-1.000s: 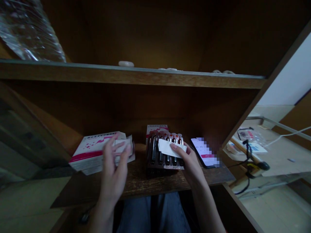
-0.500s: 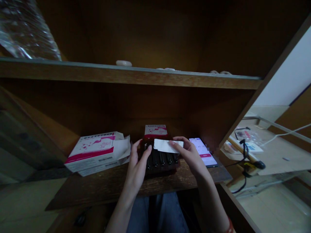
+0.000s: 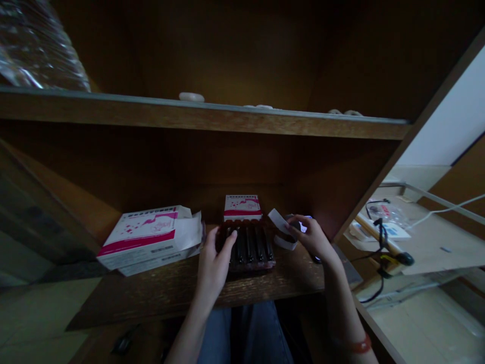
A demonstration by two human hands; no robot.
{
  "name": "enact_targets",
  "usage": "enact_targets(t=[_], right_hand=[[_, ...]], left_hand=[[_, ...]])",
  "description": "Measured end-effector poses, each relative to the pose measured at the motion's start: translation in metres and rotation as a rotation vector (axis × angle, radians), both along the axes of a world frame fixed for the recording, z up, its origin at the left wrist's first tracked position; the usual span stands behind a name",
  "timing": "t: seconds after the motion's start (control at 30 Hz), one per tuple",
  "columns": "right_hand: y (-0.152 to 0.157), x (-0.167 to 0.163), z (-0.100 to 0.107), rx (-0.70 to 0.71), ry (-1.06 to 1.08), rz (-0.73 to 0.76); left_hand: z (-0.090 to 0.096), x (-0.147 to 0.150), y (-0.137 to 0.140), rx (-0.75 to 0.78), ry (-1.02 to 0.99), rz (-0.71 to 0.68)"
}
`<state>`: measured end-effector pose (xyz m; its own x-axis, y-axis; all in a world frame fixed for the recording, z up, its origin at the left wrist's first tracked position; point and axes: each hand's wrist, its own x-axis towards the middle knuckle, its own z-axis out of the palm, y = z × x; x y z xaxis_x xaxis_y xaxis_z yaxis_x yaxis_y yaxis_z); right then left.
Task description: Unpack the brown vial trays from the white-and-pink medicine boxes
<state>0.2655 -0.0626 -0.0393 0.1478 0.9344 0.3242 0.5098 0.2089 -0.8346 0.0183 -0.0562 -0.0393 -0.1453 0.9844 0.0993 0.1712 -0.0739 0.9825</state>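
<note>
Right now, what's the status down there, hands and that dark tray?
Left hand resting on the dark vial tray. Right hand pinching a folded white paper, off to the tray's right. Open pink-and-white box lies left, apart from the tray.

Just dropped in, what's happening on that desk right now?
A person sits at a dark wooden desk. The left hand rests on a tray of dark vials, fingers on its near left edge. The right hand holds a folded white leaflet just right of the tray, above a lit phone mostly hidden behind it. An opened pink-and-white box lies to the left, and a smaller matching box stands behind the tray.
</note>
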Motion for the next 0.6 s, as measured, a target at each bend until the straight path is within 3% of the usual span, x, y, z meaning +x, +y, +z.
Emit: enact_targets(t=[0.33,0.6], right_hand=[[0.003,0.004,-0.021,-0.08,-0.361,-0.075],[0.003,-0.001,-0.022,-0.134,-0.394,-0.097]], left_hand=[[-0.006,0.002,-0.001,-0.169,-0.207,-0.071],[-0.008,0.006,-0.005,-0.209,-0.235,-0.097]])
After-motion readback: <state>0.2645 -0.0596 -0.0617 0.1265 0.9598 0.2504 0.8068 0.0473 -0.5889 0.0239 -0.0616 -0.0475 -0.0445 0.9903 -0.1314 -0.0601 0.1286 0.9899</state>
